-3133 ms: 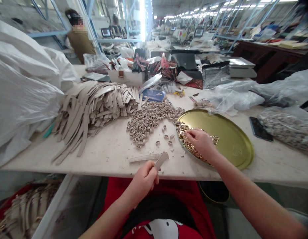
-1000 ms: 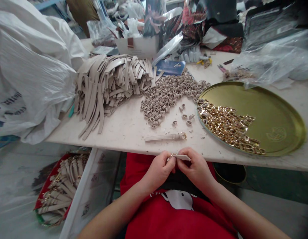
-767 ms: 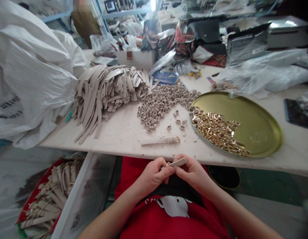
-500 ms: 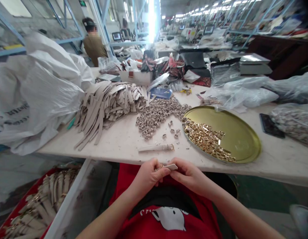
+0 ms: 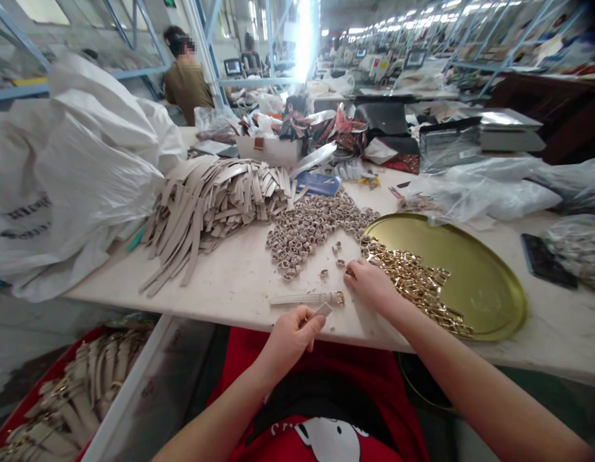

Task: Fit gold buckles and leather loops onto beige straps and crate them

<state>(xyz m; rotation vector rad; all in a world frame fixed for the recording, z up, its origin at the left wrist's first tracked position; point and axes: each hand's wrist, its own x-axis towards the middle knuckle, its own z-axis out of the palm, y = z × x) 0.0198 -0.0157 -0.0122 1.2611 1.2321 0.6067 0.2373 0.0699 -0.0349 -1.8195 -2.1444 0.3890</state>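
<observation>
Near the table's front edge my left hand (image 5: pixel 292 335) is closed on a light grey strap (image 5: pixel 323 310), whose flat end sticks up past the thumb. My right hand (image 5: pixel 369 282) reaches onto the table beside a few loose small loops (image 5: pixel 323 274); its fingertips are pinched together, and what they grip is too small to make out. Between the hands and the pile of grey loops (image 5: pixel 301 234) lies a finished-looking strap (image 5: pixel 301 299) with a gold buckle at its right end. Gold buckles (image 5: pixel 413 276) fill the left part of a round gold tray (image 5: pixel 490 282).
A heap of grey straps (image 5: pixel 205 205) lies at left beside a white sack (image 5: pixel 95 167). A phone (image 5: pixel 547 260) and plastic bags (image 5: pixel 494 189) are at right. Below left, a red bin (image 5: pixel 18 410) holds straps. A person (image 5: pixel 187 80) sits in the background.
My right hand has left the strap and moved forward onto the table near the loose loops. My left hand still holds the strap. The view has shifted slightly.
</observation>
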